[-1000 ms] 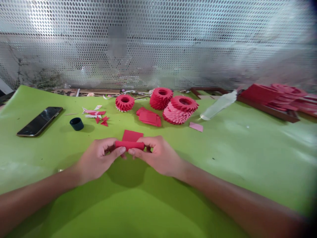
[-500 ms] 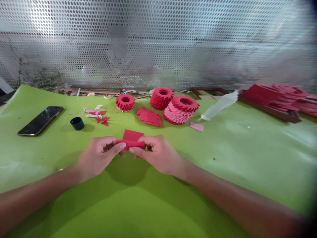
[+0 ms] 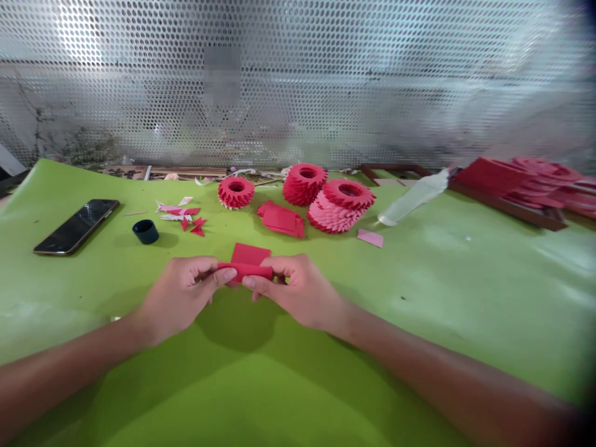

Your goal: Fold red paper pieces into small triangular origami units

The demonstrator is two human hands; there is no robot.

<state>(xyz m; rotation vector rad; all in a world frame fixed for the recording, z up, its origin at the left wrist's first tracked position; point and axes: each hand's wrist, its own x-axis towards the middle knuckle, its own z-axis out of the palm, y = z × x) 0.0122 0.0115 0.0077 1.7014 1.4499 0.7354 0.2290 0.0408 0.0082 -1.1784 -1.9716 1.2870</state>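
Observation:
A folded strip of red paper (image 3: 251,271) is stretched between my two hands, above the green table cover. My left hand (image 3: 186,292) pinches its left end, thumb on the near face. At the right end my right hand (image 3: 298,288) grips it between thumb and fingers. Just behind the strip is a flat red paper piece (image 3: 251,253), its lower part hidden by the strip; whether they touch I cannot tell. Farther back lie a small pile of red paper pieces (image 3: 282,220) and some small folded red and white paper pieces (image 3: 184,214).
Pleated paper rings (image 3: 236,192), one a taller red and pink stack (image 3: 341,208), stand at the back. A phone (image 3: 77,228) and a dark round cap (image 3: 146,231) are left. A translucent bottle (image 3: 412,198), a pink slip (image 3: 370,238) and a brown tray (image 3: 526,207) of red paper sit right.
My left thumb has shifted slightly over the strip, and the left fingers below have moved a little left. Both hands keep hold of the paper.

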